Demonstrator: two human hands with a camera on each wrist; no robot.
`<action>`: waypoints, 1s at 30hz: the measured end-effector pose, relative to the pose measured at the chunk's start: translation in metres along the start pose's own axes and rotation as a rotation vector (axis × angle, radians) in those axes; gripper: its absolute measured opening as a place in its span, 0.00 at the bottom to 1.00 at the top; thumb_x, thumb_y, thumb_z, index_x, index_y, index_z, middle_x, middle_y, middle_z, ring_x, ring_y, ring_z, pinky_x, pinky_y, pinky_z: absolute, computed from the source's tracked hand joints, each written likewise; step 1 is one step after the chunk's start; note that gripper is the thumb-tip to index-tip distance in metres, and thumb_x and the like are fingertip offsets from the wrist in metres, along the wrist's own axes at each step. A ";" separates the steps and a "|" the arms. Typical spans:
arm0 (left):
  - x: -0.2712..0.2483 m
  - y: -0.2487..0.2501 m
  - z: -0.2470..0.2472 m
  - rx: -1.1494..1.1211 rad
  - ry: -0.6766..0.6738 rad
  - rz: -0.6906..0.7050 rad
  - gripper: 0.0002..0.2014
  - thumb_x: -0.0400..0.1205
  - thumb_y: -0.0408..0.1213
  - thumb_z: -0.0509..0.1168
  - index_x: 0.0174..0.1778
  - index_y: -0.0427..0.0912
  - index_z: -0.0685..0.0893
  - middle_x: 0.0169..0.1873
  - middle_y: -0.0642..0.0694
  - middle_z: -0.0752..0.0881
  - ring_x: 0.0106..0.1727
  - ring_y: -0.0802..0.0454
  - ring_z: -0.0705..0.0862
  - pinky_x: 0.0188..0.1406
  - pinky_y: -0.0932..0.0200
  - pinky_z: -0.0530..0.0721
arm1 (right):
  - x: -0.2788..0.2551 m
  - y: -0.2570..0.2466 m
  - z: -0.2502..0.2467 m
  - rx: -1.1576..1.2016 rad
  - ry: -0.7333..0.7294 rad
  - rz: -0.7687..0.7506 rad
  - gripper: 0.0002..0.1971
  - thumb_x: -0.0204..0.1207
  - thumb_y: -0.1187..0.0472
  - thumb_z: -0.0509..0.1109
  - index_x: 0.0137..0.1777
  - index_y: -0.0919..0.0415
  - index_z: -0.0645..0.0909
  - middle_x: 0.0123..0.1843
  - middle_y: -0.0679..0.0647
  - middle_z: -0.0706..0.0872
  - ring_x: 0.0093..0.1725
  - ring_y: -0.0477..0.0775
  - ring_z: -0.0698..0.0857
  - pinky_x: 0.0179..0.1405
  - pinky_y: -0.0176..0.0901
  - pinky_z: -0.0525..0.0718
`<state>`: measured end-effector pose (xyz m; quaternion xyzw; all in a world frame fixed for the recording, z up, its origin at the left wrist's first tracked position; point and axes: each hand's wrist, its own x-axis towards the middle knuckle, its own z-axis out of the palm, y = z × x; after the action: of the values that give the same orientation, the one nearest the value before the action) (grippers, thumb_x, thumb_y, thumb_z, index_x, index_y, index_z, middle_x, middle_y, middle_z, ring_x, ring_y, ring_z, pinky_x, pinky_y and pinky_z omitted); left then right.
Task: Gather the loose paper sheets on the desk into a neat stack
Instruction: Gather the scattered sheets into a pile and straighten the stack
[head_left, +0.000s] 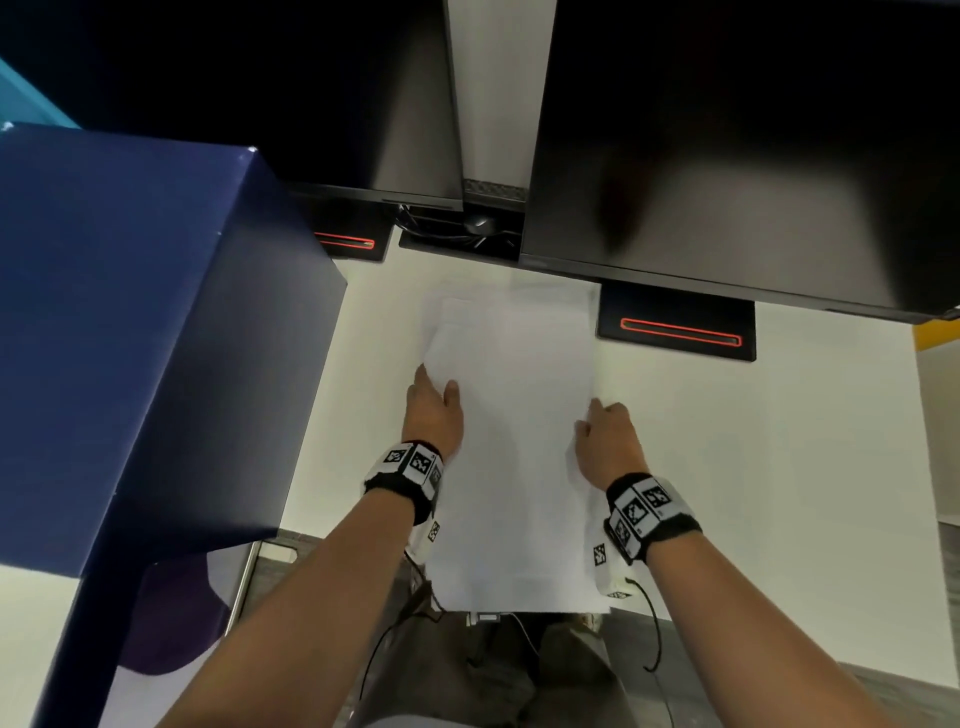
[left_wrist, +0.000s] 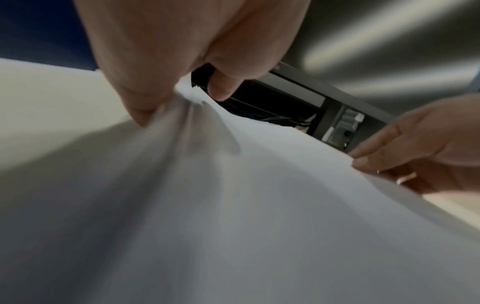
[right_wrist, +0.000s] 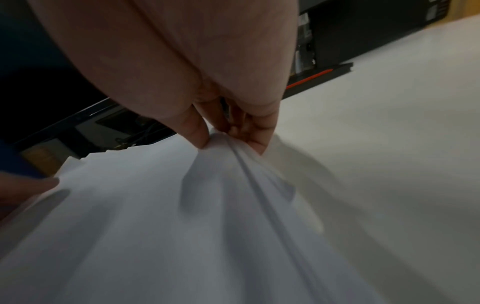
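A bundle of white paper sheets (head_left: 511, 441) is held between my two hands above the white desk (head_left: 753, 441), its near end reaching past the desk's front edge. My left hand (head_left: 434, 400) pinches the sheets' left edge, thumb on top; in the left wrist view the paper (left_wrist: 233, 205) bunches under that hand (left_wrist: 166, 102). My right hand (head_left: 605, 431) pinches the right edge. In the right wrist view its fingers (right_wrist: 249, 135) gather the paper (right_wrist: 182, 226) into folds. The sheets' far edges are uneven, with one corner sticking out at the upper left.
Two dark monitors (head_left: 727, 156) stand at the back, their black bases (head_left: 675, 327) with red stripes on the desk. A large blue box (head_left: 130, 338) rises on the left, close to the left hand. Cables and a floor lie below the desk's front edge.
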<state>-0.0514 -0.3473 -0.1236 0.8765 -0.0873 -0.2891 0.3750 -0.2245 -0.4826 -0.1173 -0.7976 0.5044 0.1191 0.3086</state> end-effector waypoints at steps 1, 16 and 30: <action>-0.003 0.001 0.000 -0.031 0.009 -0.005 0.27 0.89 0.45 0.55 0.83 0.40 0.61 0.76 0.38 0.72 0.76 0.40 0.72 0.77 0.51 0.68 | -0.002 0.000 -0.001 0.047 -0.005 -0.006 0.16 0.86 0.61 0.56 0.70 0.69 0.73 0.64 0.68 0.76 0.61 0.66 0.80 0.62 0.50 0.79; -0.076 -0.034 -0.016 0.107 -0.096 -0.137 0.30 0.87 0.45 0.58 0.82 0.35 0.60 0.77 0.34 0.71 0.76 0.39 0.73 0.73 0.53 0.69 | -0.053 0.044 -0.002 0.126 -0.137 0.011 0.15 0.85 0.54 0.60 0.61 0.66 0.76 0.56 0.64 0.83 0.61 0.64 0.82 0.60 0.48 0.79; -0.052 -0.027 -0.034 0.400 -0.035 -0.187 0.39 0.78 0.66 0.58 0.75 0.39 0.75 0.70 0.36 0.77 0.71 0.36 0.73 0.72 0.46 0.70 | -0.037 0.033 -0.025 0.047 -0.031 0.105 0.28 0.80 0.46 0.63 0.63 0.72 0.82 0.60 0.65 0.85 0.63 0.67 0.82 0.60 0.48 0.78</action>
<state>-0.0757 -0.2883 -0.1013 0.9326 -0.0677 -0.3145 0.1635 -0.2736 -0.4810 -0.0911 -0.7606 0.5435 0.1357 0.3283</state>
